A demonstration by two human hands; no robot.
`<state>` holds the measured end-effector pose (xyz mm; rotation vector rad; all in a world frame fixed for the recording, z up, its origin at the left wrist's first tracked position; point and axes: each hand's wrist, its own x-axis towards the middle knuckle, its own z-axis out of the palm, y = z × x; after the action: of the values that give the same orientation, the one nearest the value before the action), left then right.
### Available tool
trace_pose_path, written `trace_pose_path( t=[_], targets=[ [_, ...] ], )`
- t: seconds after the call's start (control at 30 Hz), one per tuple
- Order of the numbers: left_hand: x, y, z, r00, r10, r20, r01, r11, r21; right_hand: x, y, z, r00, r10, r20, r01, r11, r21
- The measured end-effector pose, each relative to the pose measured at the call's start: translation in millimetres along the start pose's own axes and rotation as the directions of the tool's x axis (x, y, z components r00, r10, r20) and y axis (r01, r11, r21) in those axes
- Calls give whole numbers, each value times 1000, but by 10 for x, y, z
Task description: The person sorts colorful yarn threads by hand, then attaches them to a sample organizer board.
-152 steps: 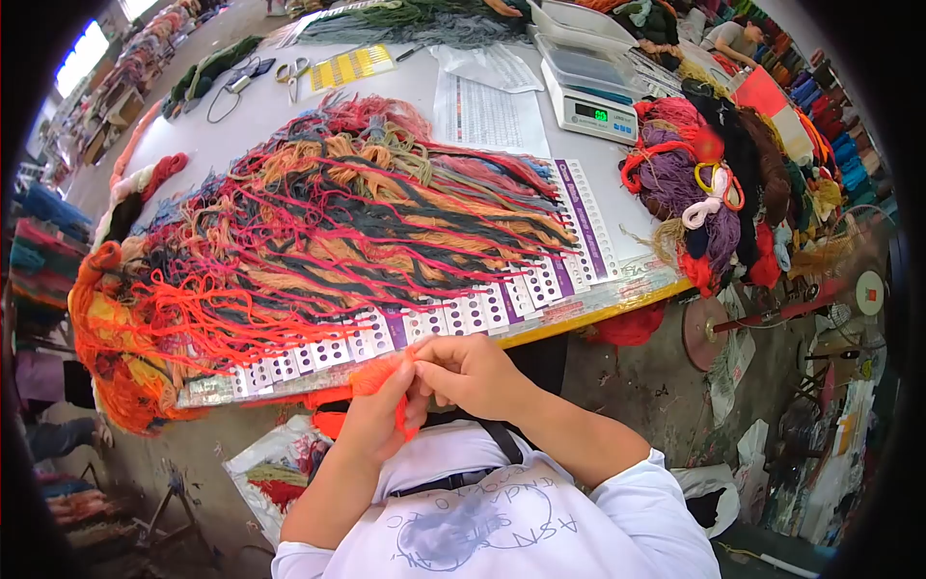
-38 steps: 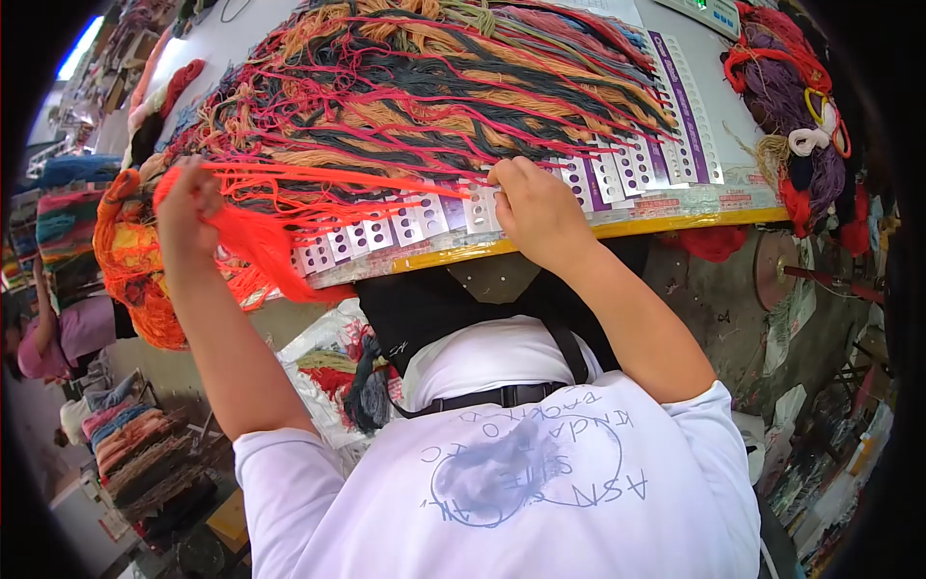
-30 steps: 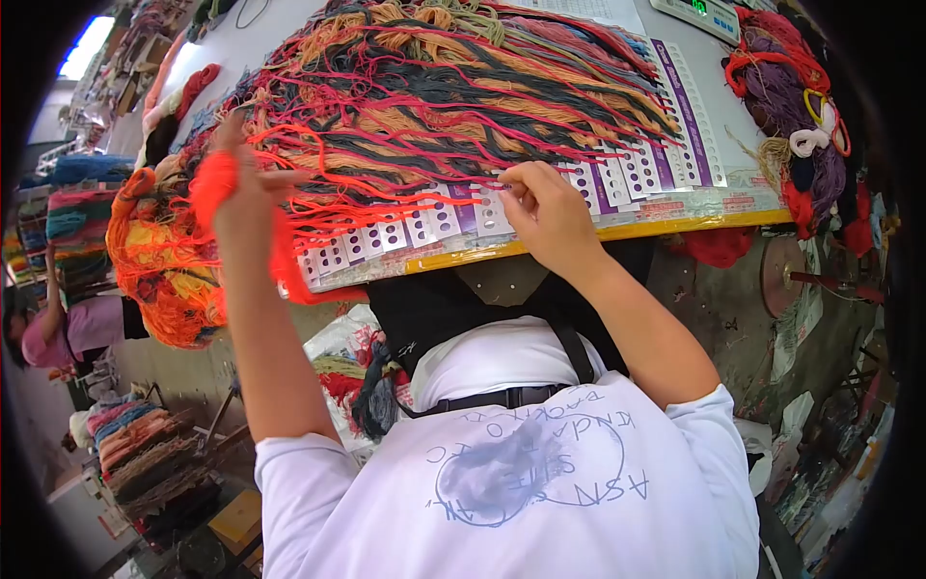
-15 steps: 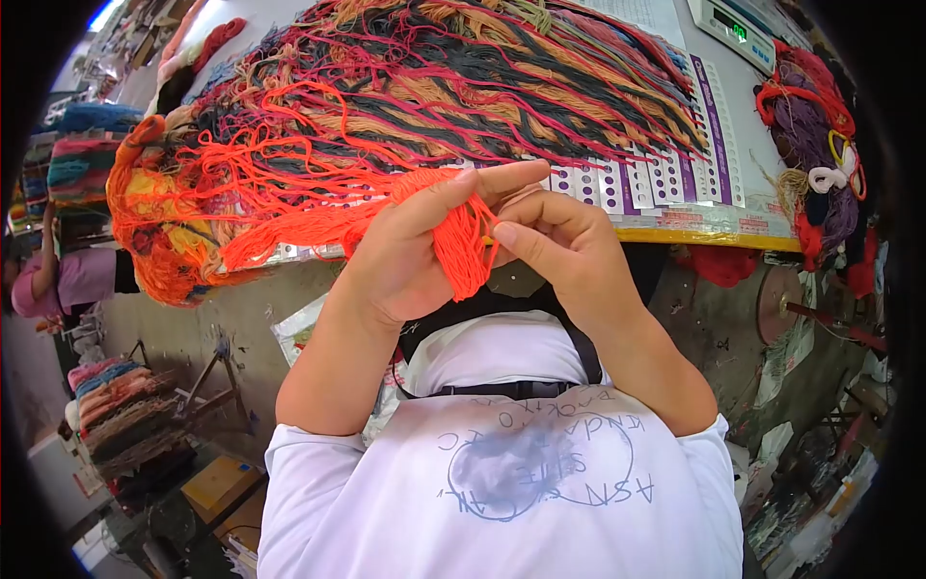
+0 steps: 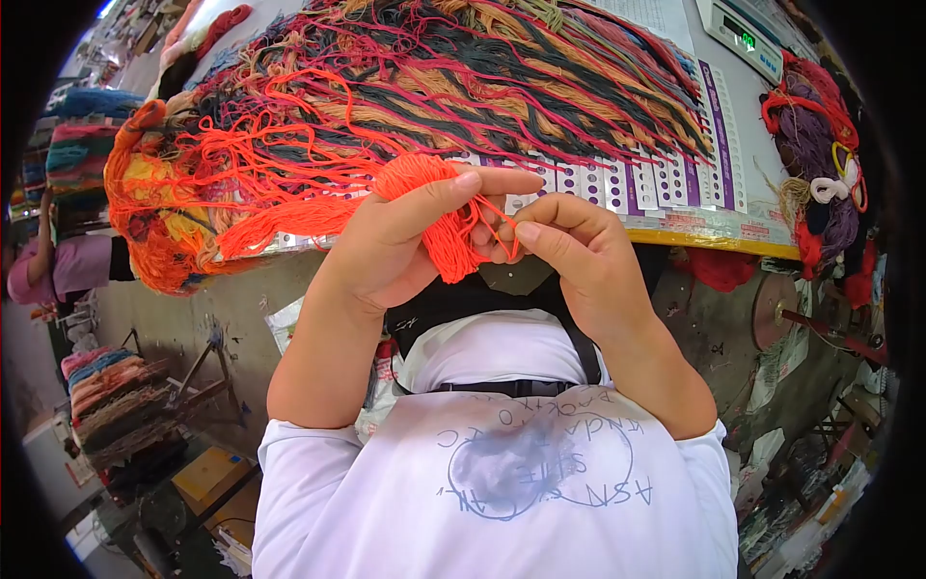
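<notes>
The left hand (image 5: 391, 246) grips a bundle of orange yarn (image 5: 439, 217) wound over its fingers while the right hand (image 5: 579, 256), just beside, pinches one strand; trailing threads toward the worktop (image 5: 694, 234) could probably snag the yarn mass (image 5: 463, 87) beyond and tangle.

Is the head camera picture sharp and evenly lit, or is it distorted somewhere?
Head view: strong fisheye bend, so the table edge curves and black corners frame the picture; light is bright and even, without hard shadows; the left hand, right hand and orange yarn are sharp; the scale near the rim looks squeezed.
</notes>
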<state>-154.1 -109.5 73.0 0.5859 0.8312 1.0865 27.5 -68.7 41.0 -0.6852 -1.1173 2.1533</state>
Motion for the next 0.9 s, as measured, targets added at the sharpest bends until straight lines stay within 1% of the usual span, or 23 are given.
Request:
trace_pose_path(
  t=[0.03, 0.1, 0.13, 0.23, 0.3, 0.33, 0.37, 0.4, 0.43, 0.47, 0.5, 0.53, 0.57, 0.6, 0.63, 0.67, 0.7, 0.73, 0.77, 0.8, 0.83, 0.87, 0.9],
  targets=[
    [1, 3, 4, 1000, -24, -10, 24, 999, -40, 3, -6, 10, 1000, 0, 0, 0, 1000, 0],
    [-7, 27, 24, 999, -46, -22, 45, 998, -49, 1, -15, 33, 1000, -19, 2, 18, 996, 85],
    [-7, 34, 29, 997, -69, -33, 67, 996, -57, 2, -17, 32, 1000, -18, 0, 18, 996, 85],
    [8, 40, 18, 998, -54, -14, 53, 997, -50, 5, -34, 26, 1000, 15, 21, -17, 995, 100],
    [39, 32, 72, 999, -24, -39, 22, 999, -33, 0, -63, 26, 995, 94, 46, -97, 992, 82],
    [50, 29, 92, 998, 7, -62, -8, 1000, -16, 2, -77, 16, 995, 94, 46, -97, 992, 82],
    [56, 51, 62, 998, 7, -61, -8, 1000, -16, 9, -96, -6, 983, 125, 132, -124, 992, -19],
    [62, 96, -11, 1000, -17, 20, 13, 982, 189, 16, -126, -38, 963, 164, 214, -140, 982, -124],
    [53, 135, -90, 994, -56, 93, 16, 922, 386, 13, -197, -110, 958, 185, 220, -146, 972, -185],
    [22, 73, -247, 987, -133, 94, 92, 930, 357, -10, -289, -222, 953, 207, 223, -150, 957, -246],
    [-32, 48, -375, 967, 32, 254, -108, 950, 294, -64, -376, -373, 975, 135, 175, -113, 985, -129],
    [-160, 65, -671, 946, 85, 313, -122, 987, 101, -165, -430, -578, 996, -1, 84, -15, 981, 196],
    [-286, 83, -967, 918, 138, 370, -110, 989, -96, -245, -524, -987, 997, -80, 19, 69, 941, 333],
    [-425, 211, -1123, 919, 354, 177, -307, 920, -244, -381, -715, -1266, 990, -122, -68, 140, 879, 456],
    [-617, 388, -1400, 890, 444, 99, -377, 842, -387, -604, -849, -1687, 970, -154, -186, 228, 840, 493],
    [-853, 583, -1673, 858, 513, 15, -463, 787, -407, -827, -1021, -1996, 949, -177, -259, 289, 816, 501],
    [-1168, 719, -2020, 763, 606, -224, -646, 727, -234, -1108, -1165, -2377, 911, -157, -381, 341, 807, 483],
    [-1486, 863, -2399, 650, 598, -468, -721, 681, -131, -1483, -1240, -3030, 907, -218, -361, 375, 807, 456],
    [-1754, 976, -2734, 710, 572, -411, -698, 648, -306, -1912, -1370, -3539, 841, -228, -490, 435, 824, 363],
    [-1978, 1084, -3019, 760, 554, -341, -648, 600, -469, -2388, -1521, -4045, 706, -229, -670, 505, 826, 250],
    [-2197, 1209, -3289, 725, 552, -413, -689, 572, -446, -2774, -1715, -4333, 495, -228, -838, 595, 792, 136],
    [-2316, 1270, -3434, 684, 546, -483, -729, 544, -417, -3212, -1933, -4709, 314, -233, -920, 683, 729, 49],
    [-2288, 1340, -3309, 651, 551, -523, -757, 528, -385, -3939, -2181, -5543, 307, -318, -897, 725, 689, 3]
  ],
)
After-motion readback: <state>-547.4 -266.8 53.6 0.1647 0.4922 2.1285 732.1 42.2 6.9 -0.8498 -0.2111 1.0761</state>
